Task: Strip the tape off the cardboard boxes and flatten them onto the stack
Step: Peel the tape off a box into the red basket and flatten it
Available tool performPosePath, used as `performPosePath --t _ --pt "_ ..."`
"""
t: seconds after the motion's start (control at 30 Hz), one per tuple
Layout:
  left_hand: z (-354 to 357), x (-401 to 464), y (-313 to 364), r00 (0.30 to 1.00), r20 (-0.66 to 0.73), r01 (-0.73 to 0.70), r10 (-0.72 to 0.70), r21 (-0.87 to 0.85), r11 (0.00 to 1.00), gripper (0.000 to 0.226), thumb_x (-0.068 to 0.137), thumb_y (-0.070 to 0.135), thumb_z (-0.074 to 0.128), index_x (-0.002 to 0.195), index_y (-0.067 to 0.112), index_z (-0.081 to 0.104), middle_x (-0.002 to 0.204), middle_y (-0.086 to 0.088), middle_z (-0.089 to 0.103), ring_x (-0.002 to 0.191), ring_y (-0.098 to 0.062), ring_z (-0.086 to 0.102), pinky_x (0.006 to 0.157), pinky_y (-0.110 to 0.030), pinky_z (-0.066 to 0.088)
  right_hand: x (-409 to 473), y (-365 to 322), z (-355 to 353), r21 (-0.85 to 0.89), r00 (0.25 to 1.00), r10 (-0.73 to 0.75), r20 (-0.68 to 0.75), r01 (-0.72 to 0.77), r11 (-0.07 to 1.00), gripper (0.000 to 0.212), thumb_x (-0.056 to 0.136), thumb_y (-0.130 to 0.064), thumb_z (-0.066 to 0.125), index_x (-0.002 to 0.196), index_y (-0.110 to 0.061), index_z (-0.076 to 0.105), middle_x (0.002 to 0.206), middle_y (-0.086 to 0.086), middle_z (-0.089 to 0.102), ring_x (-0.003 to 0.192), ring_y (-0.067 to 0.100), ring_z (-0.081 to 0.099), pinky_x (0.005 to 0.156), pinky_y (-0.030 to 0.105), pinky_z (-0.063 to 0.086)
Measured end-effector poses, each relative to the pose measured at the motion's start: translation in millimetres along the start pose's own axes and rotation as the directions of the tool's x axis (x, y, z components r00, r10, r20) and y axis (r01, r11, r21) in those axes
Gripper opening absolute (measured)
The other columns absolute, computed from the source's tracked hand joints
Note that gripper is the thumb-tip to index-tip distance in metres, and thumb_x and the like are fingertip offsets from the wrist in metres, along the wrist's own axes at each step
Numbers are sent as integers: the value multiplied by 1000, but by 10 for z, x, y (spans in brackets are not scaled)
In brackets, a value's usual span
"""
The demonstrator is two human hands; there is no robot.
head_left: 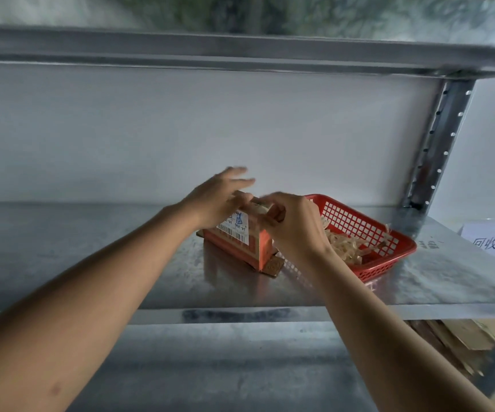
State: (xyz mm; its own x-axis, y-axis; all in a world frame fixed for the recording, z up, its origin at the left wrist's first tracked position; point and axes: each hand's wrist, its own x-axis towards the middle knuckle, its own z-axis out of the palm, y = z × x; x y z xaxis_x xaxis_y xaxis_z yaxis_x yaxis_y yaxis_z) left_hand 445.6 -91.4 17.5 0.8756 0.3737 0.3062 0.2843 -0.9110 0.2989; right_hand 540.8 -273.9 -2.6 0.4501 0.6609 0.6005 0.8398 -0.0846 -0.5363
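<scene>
A small orange cardboard box (247,246) with a white barcode label stands on the metal shelf (91,248), its bottom flaps splayed out. My left hand (219,197) rests on the box's top left with fingers spread and blurred. Over the top right edge of the box, my right hand (290,224) curls its fingers and pinches something there; what it pinches is hidden. A stack of flattened cardboard (463,337) lies on the shelf below, at the right.
A red plastic basket (368,230) holding crumpled strips of tape sits just right of the box. A paper sign (493,242) lies at the shelf's right end. A perforated steel upright (436,144) and an upper shelf beam (240,55) frame the space.
</scene>
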Motion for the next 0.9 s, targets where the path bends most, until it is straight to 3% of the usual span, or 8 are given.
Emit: performPosePath --t 0.1,0.17,0.33,0.4,0.53,0.73,0.8,0.9 --pt "67 -41 -63 984 120 -119 134 -128 985 50 104 65 34 146 45 55 158 17 44 152 -5 28 127 -42 18 4 54 13 -22 999 26 -41 -27 999 15 86 -26 84 100 -27 83 72 -6 74 60 12 67 61 35 57" --pt "84 -65 -63 983 110 -133 148 -136 982 48 106 61 32 144 45 56 152 21 49 145 2 36 124 -34 23 7 77 31 -19 995 44 -86 -45 999 13 81 -32 87 94 -31 84 82 -6 72 70 12 67 65 34 58" --pt "120 -82 -41 984 62 -163 169 -96 982 49 109 52 27 146 38 55 146 17 54 137 1 43 101 3 14 27 60 -37 100 982 159 -104 -149 984 8 89 -24 81 82 -21 83 64 -10 70 56 9 64 65 40 61" --pt "133 -63 -29 985 75 -149 155 -77 986 52 108 56 21 147 42 53 147 19 52 138 2 41 103 0 12 -24 25 -56 122 982 149 -114 -135 983 13 92 -22 78 81 -19 82 59 -8 69 52 11 65 61 42 61" --pt "126 -48 39 994 81 -64 69 -64 996 44 112 47 23 147 43 50 152 22 46 137 7 31 114 -25 13 -124 -38 -230 293 986 140 -92 -108 950 14 96 -19 74 83 -18 77 71 -6 76 64 9 74 66 42 65" --pt "103 13 163 996 91 -6 16 -114 994 44 106 62 31 132 45 62 126 25 59 115 7 48 107 -40 28 8 79 -521 197 979 126 -159 -93 976 10 87 -39 82 93 -30 82 79 -17 76 71 1 72 88 44 59" --pt "92 53 234 997 83 4 6 -119 993 37 103 62 42 119 40 67 115 21 66 110 1 58 107 -41 33 69 153 -533 190 974 193 -115 -169 967 16 87 -39 82 101 -33 81 79 -16 77 68 4 73 90 45 59" --pt "101 69 281 998 31 49 -46 -122 991 26 98 61 54 111 43 67 112 20 67 105 2 58 94 -34 34 117 250 -561 174 965 261 -34 -252 952 8 88 -28 83 94 -22 82 75 -6 77 60 10 73 80 39 64"
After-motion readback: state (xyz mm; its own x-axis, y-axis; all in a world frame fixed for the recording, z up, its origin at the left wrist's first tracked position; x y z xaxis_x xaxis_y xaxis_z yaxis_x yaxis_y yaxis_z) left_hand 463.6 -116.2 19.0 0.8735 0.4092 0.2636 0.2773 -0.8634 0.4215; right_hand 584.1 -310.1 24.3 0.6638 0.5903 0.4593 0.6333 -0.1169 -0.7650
